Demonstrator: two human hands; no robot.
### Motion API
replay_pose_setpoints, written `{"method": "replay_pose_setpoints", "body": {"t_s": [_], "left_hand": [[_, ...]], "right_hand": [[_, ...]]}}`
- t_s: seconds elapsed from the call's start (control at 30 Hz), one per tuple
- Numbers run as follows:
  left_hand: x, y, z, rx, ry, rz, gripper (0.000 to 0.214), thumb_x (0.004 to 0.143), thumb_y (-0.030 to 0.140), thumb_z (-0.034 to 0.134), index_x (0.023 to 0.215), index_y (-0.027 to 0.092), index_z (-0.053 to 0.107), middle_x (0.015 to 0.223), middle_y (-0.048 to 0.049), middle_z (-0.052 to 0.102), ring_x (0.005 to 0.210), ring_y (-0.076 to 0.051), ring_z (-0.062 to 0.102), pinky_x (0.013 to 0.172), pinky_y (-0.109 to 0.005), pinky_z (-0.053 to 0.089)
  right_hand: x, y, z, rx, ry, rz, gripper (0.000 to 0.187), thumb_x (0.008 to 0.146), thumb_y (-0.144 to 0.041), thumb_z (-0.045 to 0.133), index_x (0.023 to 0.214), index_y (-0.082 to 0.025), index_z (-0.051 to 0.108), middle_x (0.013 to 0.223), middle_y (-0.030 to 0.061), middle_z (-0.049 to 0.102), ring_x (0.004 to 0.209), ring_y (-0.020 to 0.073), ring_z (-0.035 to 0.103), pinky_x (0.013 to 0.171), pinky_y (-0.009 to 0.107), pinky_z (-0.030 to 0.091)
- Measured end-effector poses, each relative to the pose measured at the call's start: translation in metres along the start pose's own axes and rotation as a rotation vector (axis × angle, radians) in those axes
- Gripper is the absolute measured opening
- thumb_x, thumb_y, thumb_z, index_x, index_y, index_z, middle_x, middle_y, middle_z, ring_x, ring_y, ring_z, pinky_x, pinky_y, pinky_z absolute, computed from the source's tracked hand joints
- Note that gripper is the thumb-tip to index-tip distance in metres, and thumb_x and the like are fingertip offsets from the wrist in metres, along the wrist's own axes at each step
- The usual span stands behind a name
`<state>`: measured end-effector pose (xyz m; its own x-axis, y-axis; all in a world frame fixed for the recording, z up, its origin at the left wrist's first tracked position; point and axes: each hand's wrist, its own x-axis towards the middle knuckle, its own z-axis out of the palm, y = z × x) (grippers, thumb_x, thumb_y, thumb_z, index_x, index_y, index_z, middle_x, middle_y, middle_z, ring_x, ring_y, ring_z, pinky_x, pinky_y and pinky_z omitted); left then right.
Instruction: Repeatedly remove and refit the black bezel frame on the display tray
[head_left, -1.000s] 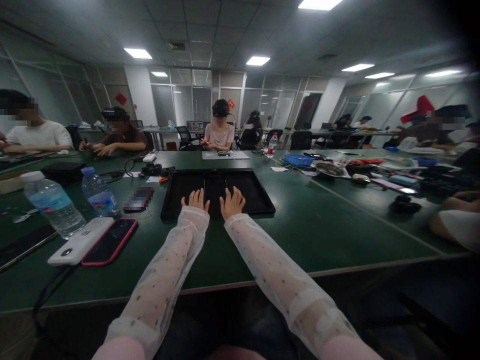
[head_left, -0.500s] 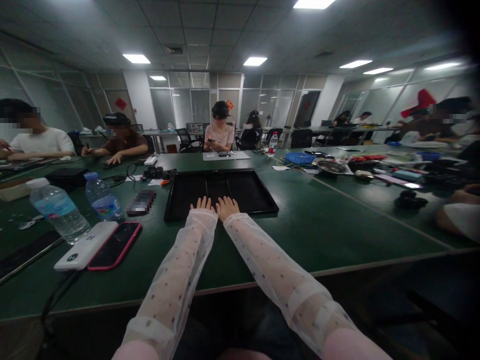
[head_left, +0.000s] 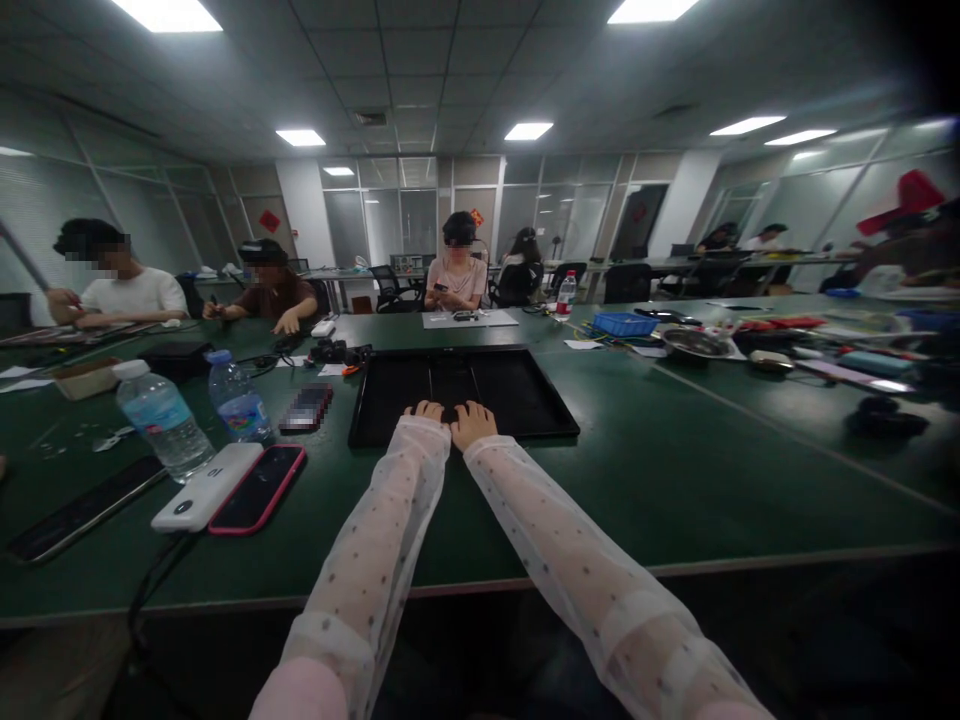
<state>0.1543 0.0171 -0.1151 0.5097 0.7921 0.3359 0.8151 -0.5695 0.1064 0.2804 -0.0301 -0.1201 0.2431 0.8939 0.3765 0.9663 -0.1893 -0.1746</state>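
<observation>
Two sheer, dotted white sleeves (head_left: 375, 560) reach from the bottom of the view across the near edge of a green desk (head_left: 517, 525). To their left lie a phone in a pinkish-red case (head_left: 259, 490) and, alongside it, a white power bank (head_left: 206, 488) with a dark cable. Behind those stand a white-capped water bottle (head_left: 165, 420) and, slightly farther off, a blue-capped water bottle (head_left: 238, 400).

The left hand (head_left: 426, 411) and the right hand (head_left: 474, 424) are side by side at the middle of the front rim of a shallow black tray (head_left: 521, 395). The fingers bend over that rim; I cannot tell whether they press on it, grip it or only rest there. The tray lies flat on the desk, and two thin lines run front to back across its floor.

The step in hand looks like placing or steadying the tray by its near side. Any lift or turn from here would, I judge, call for a wider hold, one hand toward each corner, since the hands sit so close together.

Farther right are a metal bowl (head_left: 697, 345) and a blue plastic basket (head_left: 624, 327); straight ahead, a person (head_left: 456, 275) sits behind a white board (head_left: 499, 319).
</observation>
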Motion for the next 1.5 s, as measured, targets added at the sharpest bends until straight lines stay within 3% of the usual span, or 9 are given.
{"method": "replay_pose_setpoints", "body": {"t_s": [0.13, 0.5, 0.87, 1.0, 1.1, 1.17, 1.3, 1.4, 1.5], "left_hand": [[-0.004, 0.0, 0.001, -0.005, 0.016, 0.023, 0.048, 0.099, 0.029, 0.042, 0.143, 0.025, 0.061, 0.15, -0.0067, 0.058, 0.143, -0.027, 0.043, 0.116, -0.05, 0.033], [-0.005, 0.015, -0.015, 0.006, -0.025, -0.032, 0.043, 0.098, 0.026, 0.045, 0.136, 0.02, 0.065, 0.143, -0.0119, 0.062, 0.136, -0.029, 0.047, 0.111, -0.05, 0.037], [-0.004, 0.012, -0.01, -0.014, -0.043, -0.038, 0.045, 0.099, 0.026, 0.042, 0.138, 0.017, 0.064, 0.146, -0.012, 0.061, 0.138, -0.028, 0.046, 0.113, -0.05, 0.036], [-0.004, 0.015, -0.009, -0.093, -0.037, -0.054, 0.048, 0.098, 0.024, 0.043, 0.142, 0.022, 0.063, 0.15, -0.0083, 0.059, 0.143, -0.027, 0.043, 0.119, -0.054, 0.029], [-0.008, 0.007, -0.023, -0.142, 0.072, -0.187, 0.046, 0.098, 0.025, 0.042, 0.135, 0.035, 0.068, 0.146, -0.0011, 0.063, 0.151, -0.028, 0.035, 0.122, -0.068, 0.012], [-0.015, -0.009, -0.038, -0.14, 0.211, -0.289, 0.048, 0.1, 0.025, 0.036, 0.134, 0.04, 0.068, 0.149, 0.0023, 0.061, 0.156, -0.027, 0.025, 0.121, -0.071, 0.002], [-0.038, -0.063, -0.064, -0.145, 0.264, -0.454, 0.052, 0.099, 0.026, 0.037, 0.146, 0.028, 0.059, 0.159, -0.0067, 0.05, 0.159, -0.03, 0.015, 0.119, -0.072, 0.01], [-0.054, -0.094, -0.07, -0.169, 0.251, -0.62, 0.051, 0.098, 0.033, 0.043, 0.144, 0.021, 0.059, 0.152, -0.0149, 0.056, 0.154, -0.035, 0.023, 0.114, -0.07, 0.023], [-0.061, -0.104, -0.066, -0.23, 0.231, -0.651, 0.044, 0.099, 0.041, 0.044, 0.129, 0.02, 0.068, 0.135, -0.0148, 0.068, 0.144, -0.033, 0.04, 0.113, -0.062, 0.028]], "right_hand": [[0.0, 0.0, 0.0, 0.003, -0.004, -0.003, 0.047, 0.094, -0.029, 0.047, 0.136, -0.015, 0.065, 0.146, 0.0175, 0.057, 0.133, 0.0293, 0.051, 0.114, 0.043, 0.032], [0.001, 0.001, 0.002, 0.025, -0.005, -0.002, 0.048, 0.093, -0.028, 0.048, 0.137, -0.015, 0.064, 0.153, 0.0168, 0.052, 0.135, 0.0301, 0.048, 0.113, 0.044, 0.033], [-0.003, -0.002, -0.007, 0.015, -0.029, -0.007, 0.047, 0.096, -0.026, 0.044, 0.137, -0.014, 0.064, 0.145, 0.0165, 0.059, 0.13, 0.0291, 0.051, 0.112, 0.044, 0.033], [-0.004, -0.003, -0.005, 0.033, -0.014, -0.031, 0.049, 0.097, -0.025, 0.042, 0.14, -0.011, 0.062, 0.143, 0.0165, 0.062, 0.131, 0.0298, 0.051, 0.111, 0.044, 0.035], [-0.005, 0.003, -0.006, 0.068, 0.022, -0.059, 0.05, 0.099, -0.023, 0.04, 0.142, -0.011, 0.06, 0.148, 0.0158, 0.058, 0.136, 0.0273, 0.049, 0.112, 0.042, 0.036], [-0.005, 0.016, -0.01, 0.078, 0.08, -0.079, 0.05, 0.099, -0.019, 0.039, 0.144, -0.013, 0.059, 0.154, 0.0149, 0.054, 0.14, 0.0249, 0.046, 0.113, 0.041, 0.035], [-0.003, 0.075, -0.031, 0.024, 0.232, 0.065, 0.052, 0.098, -0.013, 0.037, 0.146, -0.014, 0.058, 0.158, 0.0155, 0.049, 0.145, 0.0259, 0.041, 0.117, 0.044, 0.032], [-0.001, 0.132, -0.045, 0.017, 0.307, 0.282, 0.055, 0.097, -0.015, 0.043, 0.151, -0.013, 0.051, 0.16, 0.019, 0.045, 0.148, 0.0316, 0.038, 0.117, 0.05, 0.033], [0.002, 0.174, -0.049, 0.13, 0.24, 0.493, 0.057, 0.095, -0.019, 0.051, 0.151, -0.009, 0.05, 0.148, 0.0254, 0.054, 0.139, 0.0344, 0.05, 0.111, 0.051, 0.043]]}}
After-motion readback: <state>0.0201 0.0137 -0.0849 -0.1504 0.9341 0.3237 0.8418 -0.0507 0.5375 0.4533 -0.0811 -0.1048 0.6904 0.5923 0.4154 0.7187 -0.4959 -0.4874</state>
